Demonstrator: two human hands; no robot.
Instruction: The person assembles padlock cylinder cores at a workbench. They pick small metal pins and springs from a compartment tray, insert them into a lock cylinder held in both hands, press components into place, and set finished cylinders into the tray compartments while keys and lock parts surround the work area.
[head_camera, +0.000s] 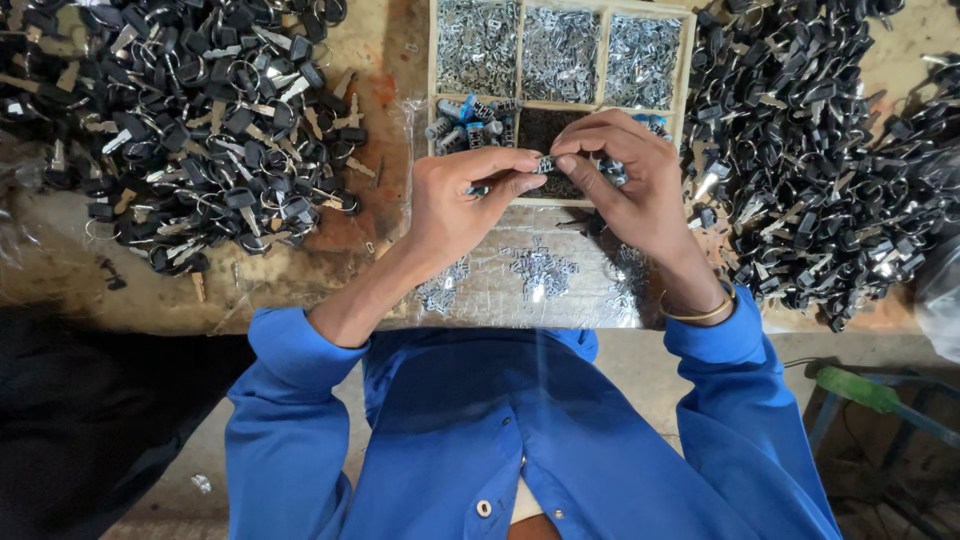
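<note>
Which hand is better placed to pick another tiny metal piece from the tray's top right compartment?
Right, probably. The right hand lies just below the tray and its top right compartment; the left hand is farther left. Both pinch the small lock part.

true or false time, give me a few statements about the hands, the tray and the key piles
1. Both hands pinch one small metal part between them. True.
2. The left hand rests on the key pile at the left. False: it is raised over the wooden tray, apart from that pile.
3. The tray's top compartments hold small silvery metal pieces. True.
4. A bangle sits on the left wrist. False: it is on the right wrist, below the right hand.
5. Black-headed keys lie on one side only. False: another pile lies at the right.
</note>
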